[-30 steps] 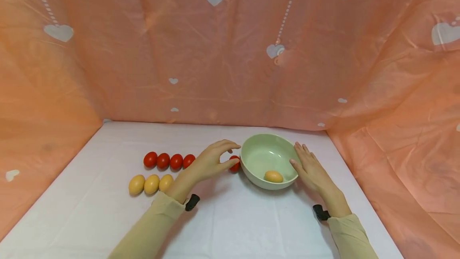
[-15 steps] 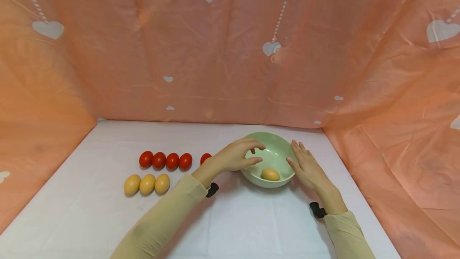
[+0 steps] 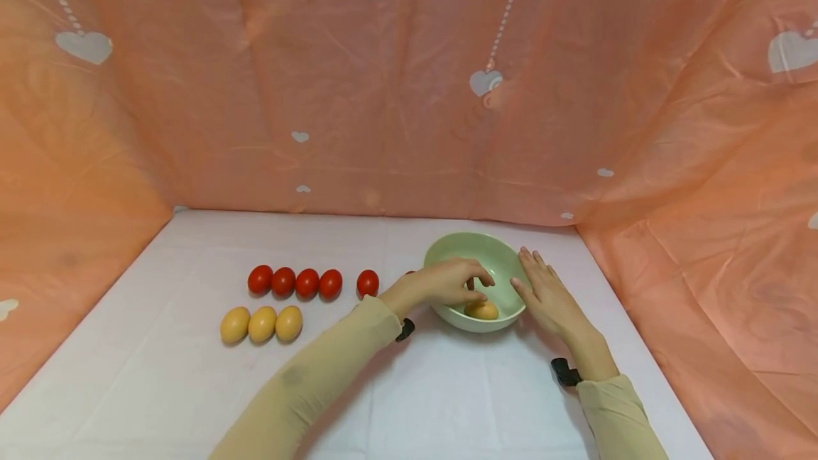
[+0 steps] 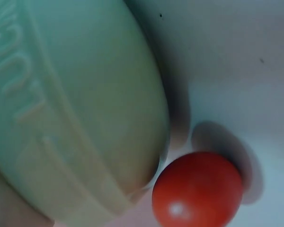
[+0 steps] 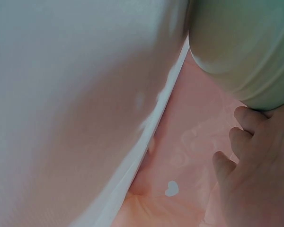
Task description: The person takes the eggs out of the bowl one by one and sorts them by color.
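Note:
A pale green bowl [image 3: 469, 326] stands right of centre with one tan egg [image 3: 483, 311] inside it, near the front wall. My left hand [image 3: 450, 281] reaches over the bowl's left side, fingers loosely bent, the thumb tip overlapping the egg's top. My right hand [image 3: 551, 298] rests with straight fingers along the bowl's right side; the right wrist view shows its fingertips [image 5: 245, 118] at the outer wall. Close to the bowl's left is a small red tomato [image 4: 197, 191], mostly hidden behind my left wrist in the head view.
On the left of the white table [image 3: 160, 375], several red tomatoes [image 3: 307, 283] lie in a row, with another tomato [image 3: 367, 283] apart to their right. Three tan eggs [image 3: 262, 324] form a nearer row. A pink-orange curtain [image 3: 383, 126] encloses the back and sides.
My left hand has moved right, from beside the tomato by the bowl, over the rim and down to the egg. My right hand stays at the bowl's side.

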A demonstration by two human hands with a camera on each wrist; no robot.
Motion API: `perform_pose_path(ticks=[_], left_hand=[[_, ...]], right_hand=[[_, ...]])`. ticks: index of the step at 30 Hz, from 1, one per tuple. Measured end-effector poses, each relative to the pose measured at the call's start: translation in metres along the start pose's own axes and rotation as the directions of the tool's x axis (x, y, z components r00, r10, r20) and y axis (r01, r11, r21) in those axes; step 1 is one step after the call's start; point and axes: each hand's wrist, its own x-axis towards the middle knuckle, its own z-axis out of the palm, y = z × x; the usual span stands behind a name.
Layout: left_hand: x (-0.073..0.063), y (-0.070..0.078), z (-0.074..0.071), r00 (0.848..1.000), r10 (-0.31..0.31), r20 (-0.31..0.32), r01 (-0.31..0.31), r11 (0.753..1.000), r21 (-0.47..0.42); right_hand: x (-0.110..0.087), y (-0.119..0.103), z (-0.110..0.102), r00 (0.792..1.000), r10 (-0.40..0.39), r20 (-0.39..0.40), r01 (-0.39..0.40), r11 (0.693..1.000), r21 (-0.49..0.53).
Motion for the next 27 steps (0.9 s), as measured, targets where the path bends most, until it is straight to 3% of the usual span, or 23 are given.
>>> perform_pose_path(ticks=[6,12,20,27], left_hand=[[0.005,0.002,0.003,0.995,-0.061,0.075,0.065,0.996,-0.058],[0.008,0.002,0.003,0.990,-0.064,0.126,0.074,0.994,-0.075],[0.012,0.000,0.007,0.987,-0.049,0.156,0.064,0.994,-0.092],[0.013,0.000,0.010,0.988,-0.062,0.143,0.074,0.994,-0.078]], right_hand=[[0.000,0.000,-0.001,1.000,-0.001,-0.001,0.001,1.000,-0.001],[0.000,0.002,0.000,1.000,0.000,-0.006,0.000,1.000,-0.004],[0.000,0.001,0.001,1.000,-0.001,-0.007,0.001,1.000,-0.002],[0.000,0.001,0.001,1.000,0.000,-0.008,0.000,1.000,-0.007]])
